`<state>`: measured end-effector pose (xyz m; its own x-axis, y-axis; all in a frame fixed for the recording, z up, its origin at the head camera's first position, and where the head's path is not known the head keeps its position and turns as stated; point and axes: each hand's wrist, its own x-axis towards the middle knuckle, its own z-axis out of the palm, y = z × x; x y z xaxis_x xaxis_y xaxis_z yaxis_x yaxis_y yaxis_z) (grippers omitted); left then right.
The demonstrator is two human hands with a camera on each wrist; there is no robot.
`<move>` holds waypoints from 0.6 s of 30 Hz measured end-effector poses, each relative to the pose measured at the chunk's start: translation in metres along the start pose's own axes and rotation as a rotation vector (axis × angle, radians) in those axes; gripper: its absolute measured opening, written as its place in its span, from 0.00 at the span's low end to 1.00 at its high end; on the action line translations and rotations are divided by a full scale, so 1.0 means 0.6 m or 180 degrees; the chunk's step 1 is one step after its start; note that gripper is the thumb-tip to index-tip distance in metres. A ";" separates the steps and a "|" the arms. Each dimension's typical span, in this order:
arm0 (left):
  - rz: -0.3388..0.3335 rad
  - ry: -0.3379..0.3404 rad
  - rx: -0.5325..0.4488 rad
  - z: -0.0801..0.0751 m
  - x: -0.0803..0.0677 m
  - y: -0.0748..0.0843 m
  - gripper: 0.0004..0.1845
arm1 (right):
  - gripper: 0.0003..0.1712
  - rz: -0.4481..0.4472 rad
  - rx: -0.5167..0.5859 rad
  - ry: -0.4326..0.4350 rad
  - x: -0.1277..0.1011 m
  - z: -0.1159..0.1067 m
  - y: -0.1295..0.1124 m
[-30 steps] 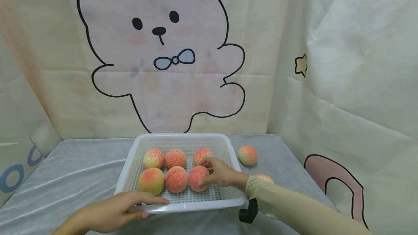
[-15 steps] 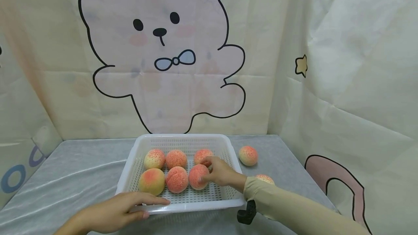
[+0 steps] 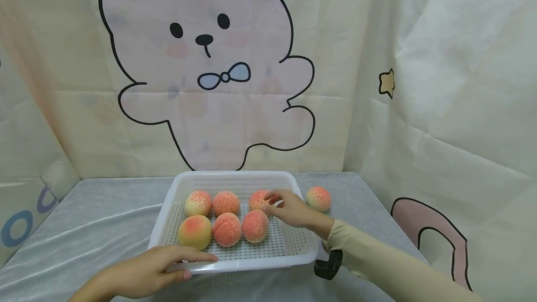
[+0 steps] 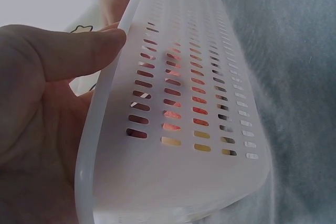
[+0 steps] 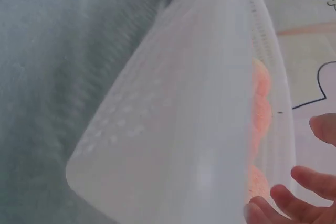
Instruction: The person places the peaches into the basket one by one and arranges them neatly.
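Note:
A white plastic basket (image 3: 251, 264) with slotted walls stands on the table, peaches lying inside it in two rows. My left hand (image 3: 147, 271) grips its near-left rim; the left wrist view has the thumb (image 4: 86, 51) outside the rim and the other fingers reaching over it. Above the basket's right part is my right hand (image 3: 291, 207), its fingers spread and holding nothing. Just below its fingertips sits the front-right peach (image 3: 255, 226). The back-right peach (image 3: 258, 200) is partly covered by that hand. A yellowish peach (image 3: 195, 232) lies at front left.
Outside the basket, one peach (image 3: 318, 199) rests on the grey cloth-covered table (image 3: 113, 218) to the right. Pale printed curtains (image 3: 327, 129) rise behind and at both sides. A black device (image 3: 328, 264) is strapped at my right wrist.
My right hand has let go of the front-right peach and moved up and right from it. The right forearm now covers the second loose peach. The left hand stays on the rim.

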<state>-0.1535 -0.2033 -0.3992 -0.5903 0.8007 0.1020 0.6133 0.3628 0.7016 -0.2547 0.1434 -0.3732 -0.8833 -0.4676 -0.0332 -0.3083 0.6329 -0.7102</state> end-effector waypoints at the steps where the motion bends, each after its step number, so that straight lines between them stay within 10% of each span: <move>1: -0.0010 -0.0005 -0.0006 0.000 0.000 0.000 0.22 | 0.24 -0.0018 0.0011 -0.0008 -0.001 -0.005 0.000; 18: -0.0070 -0.0061 -0.0091 -0.002 0.000 -0.001 0.23 | 0.23 -0.0135 0.0251 0.0056 -0.021 -0.089 0.003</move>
<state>-0.1545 -0.2044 -0.3987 -0.5932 0.8017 0.0732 0.5849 0.3667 0.7235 -0.2628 0.1833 -0.3367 -0.8764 -0.4814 0.0099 -0.3173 0.5618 -0.7640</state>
